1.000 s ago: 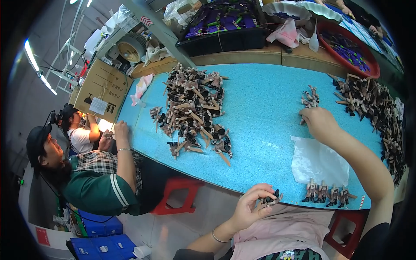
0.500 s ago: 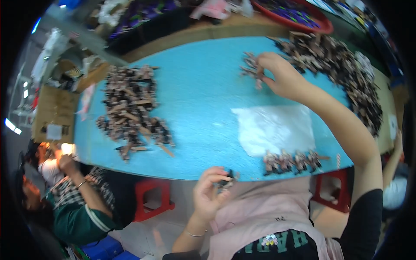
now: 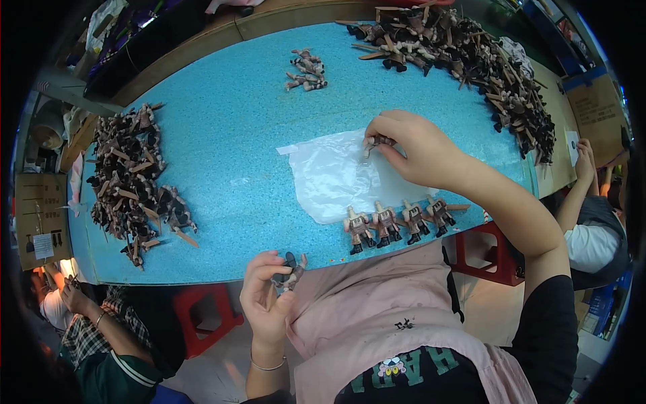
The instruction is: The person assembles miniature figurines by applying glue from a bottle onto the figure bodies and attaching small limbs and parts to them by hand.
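Note:
My left hand [image 3: 266, 296], in front of the table edge, is closed on a small toy figure [image 3: 291, 277] with black and pale parts. Over a white plastic sheet or bag [image 3: 323, 178], my right hand [image 3: 410, 148] pinches a small brown-and-pale toy figure part [image 3: 377, 141]; the fingers hide some of it. Below that hand a row of several headless toy figures [image 3: 385, 223] with dark boots lies along the front edge, partly over the plastic. Farther back is a small cluster of pale toy parts [image 3: 307, 71].
The blue table [image 3: 222, 135] carries a pile of figures [image 3: 131, 175] at left and a larger pile [image 3: 464, 60] at far right. Red stools [image 3: 205, 320] stand below. One co-worker sits at lower left, another at right. Cardboard boxes [image 3: 40, 209] flank the table.
My right hand has come back from the small far cluster to above the plastic, with a part in its fingers. My left hand still holds its figure. The view has shifted.

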The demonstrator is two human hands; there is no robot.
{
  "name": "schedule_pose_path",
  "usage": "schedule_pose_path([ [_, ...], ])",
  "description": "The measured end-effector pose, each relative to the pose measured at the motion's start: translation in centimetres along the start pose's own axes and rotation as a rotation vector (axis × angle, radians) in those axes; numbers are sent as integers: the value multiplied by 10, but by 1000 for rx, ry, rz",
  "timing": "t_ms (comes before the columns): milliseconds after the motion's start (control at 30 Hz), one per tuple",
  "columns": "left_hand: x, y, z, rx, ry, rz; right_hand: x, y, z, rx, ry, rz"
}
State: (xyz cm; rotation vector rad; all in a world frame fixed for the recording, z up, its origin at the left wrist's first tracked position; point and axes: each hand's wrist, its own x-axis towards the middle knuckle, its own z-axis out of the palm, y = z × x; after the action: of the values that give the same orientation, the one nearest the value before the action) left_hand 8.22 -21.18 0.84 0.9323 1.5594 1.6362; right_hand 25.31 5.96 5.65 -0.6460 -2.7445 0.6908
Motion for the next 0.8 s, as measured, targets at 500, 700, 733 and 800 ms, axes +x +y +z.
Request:
schedule_pose_path([
  [500,3,15,-8,-93,-20,-90,-10,2,-4,206,162,122],
  [700,28,27,-41,212,110,166,-40,5,-10,1061,159,547],
  [733,30,30,-45,238,149,176,-44,3,-12,1063,151,544],
  [800,34,37,-49,271,173,199,-51,1,-15,1232,142,573],
])
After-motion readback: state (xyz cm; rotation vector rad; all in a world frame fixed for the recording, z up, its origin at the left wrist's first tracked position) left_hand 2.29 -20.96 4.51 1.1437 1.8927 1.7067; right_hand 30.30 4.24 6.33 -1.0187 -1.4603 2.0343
